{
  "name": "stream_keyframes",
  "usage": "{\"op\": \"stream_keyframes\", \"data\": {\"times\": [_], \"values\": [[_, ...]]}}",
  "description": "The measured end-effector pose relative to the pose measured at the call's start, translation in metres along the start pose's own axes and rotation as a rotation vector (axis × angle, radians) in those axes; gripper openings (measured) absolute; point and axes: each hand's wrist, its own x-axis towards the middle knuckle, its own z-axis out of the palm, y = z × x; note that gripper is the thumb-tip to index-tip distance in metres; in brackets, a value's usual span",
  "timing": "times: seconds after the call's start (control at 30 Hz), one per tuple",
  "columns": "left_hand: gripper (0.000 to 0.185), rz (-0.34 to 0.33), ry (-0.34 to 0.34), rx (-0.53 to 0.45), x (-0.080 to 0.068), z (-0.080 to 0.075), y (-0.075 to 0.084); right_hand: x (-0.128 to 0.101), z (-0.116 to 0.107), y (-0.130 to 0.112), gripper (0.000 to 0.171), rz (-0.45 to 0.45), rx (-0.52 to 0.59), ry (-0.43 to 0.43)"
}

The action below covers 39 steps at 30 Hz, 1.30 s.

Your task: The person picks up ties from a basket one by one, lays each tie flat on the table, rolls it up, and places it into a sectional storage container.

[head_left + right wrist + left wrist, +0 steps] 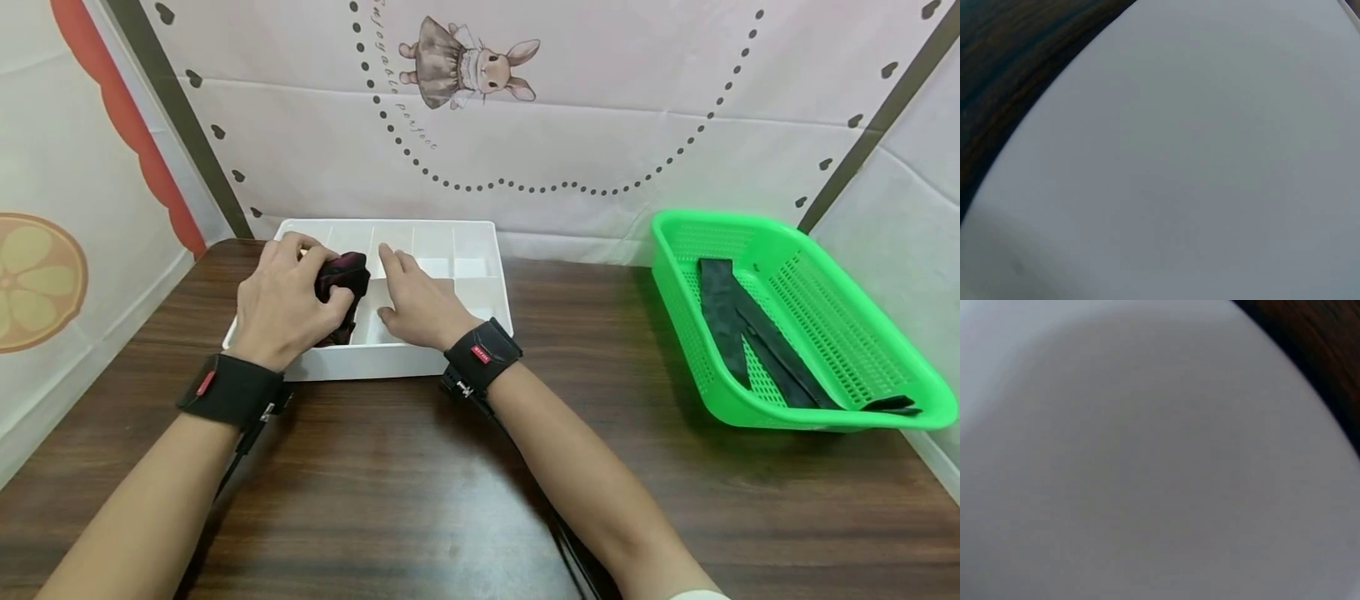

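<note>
A dark black-and-maroon bundle of folded cloth (348, 279) is at the left part of a white divided box (375, 362). My left hand (285, 292) grips it, with the thumb on its near side and the fingers curled over the far side. Over the middle compartments is my right hand (423, 304), its fingers extended and nothing held in them. In the left wrist view the pale box wall (1160, 456) fills nearly everything, blurred. The right wrist view likewise shows mostly the box's white side (1179, 150); neither wrist view includes fingers.
A green plastic basket (678, 333) stands on the right of the brown wooden table (420, 483), with long black cloth strips (772, 342) lying in it. Behind the box hangs a white printed curtain (600, 75). Cables trail from both wrist straps.
</note>
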Motion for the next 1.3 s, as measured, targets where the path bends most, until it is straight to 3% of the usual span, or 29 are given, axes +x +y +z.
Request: {"op": "stream_keyframes", "data": {"times": [0.23, 0.43, 0.6, 0.77, 0.97, 1.2, 1.3], "values": [[0.028, 0.073, -0.017, -0.017, -0.001, -0.001, 0.000, 0.000, 0.001, -0.003, 0.086, 0.060, -0.080, 0.004], [0.026, 0.067, 0.003, 0.017, -0.002, 0.001, 0.001, 0.001, 0.002, -0.003, 0.078, 0.071, -0.142, 0.003], [0.022, 0.096, -0.007, 0.071, -0.002, 0.002, 0.004, 0.002, 0.003, -0.001, 0.082, 0.069, -0.148, 0.005], [0.016, 0.113, -0.094, 0.079, -0.001, -0.001, 0.010, 0.003, 0.004, 0.000, 0.079, 0.065, -0.164, 0.019], [0.018, 0.073, -0.236, 0.110, 0.009, -0.010, 0.020, 0.003, 0.002, 0.002, 0.080, 0.090, -0.136, 0.011], [0.022, 0.045, -0.505, 0.223, 0.024, -0.007, 0.031, 0.003, 0.002, 0.004, 0.080, 0.099, -0.121, 0.034], [0.011, 0.015, -0.510, 0.203, 0.022, -0.004, 0.032, 0.005, 0.003, 0.004, 0.078, 0.100, -0.116, 0.040]]}}
